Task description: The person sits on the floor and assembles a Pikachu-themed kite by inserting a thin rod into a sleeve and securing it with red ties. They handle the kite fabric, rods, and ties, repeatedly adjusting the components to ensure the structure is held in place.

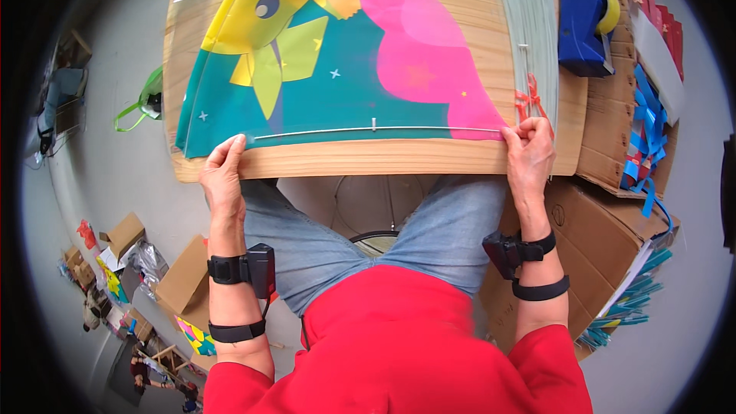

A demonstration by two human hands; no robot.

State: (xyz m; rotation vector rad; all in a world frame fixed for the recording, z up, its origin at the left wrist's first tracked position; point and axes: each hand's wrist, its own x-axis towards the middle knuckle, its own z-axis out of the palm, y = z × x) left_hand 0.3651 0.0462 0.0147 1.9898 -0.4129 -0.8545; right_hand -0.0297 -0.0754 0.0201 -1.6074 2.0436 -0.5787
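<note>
A thin glossy sheet [337,103], printed teal, pink and yellow with a cartoon figure, lies on the wooden table [368,161]. Along its near edge runs a slim white rod [322,133] with a small white fitting at the middle. At the rod's left end, thumb and fingers of my left hand [224,172] are pinched together on the rod and sheet edge. My right hand [529,155] pinches the opposite end, by the sheet's pink corner. Both fingertips cover the rod's ends.
A bundle of pale rods [529,31], tied with orange-red string [529,98], lies right of the sheet. Beyond it stands a blue tape dispenser [581,23] with yellow tape. Cardboard boxes [571,253] flank the table's right side. A green-handled bag [142,103] is at the left.
</note>
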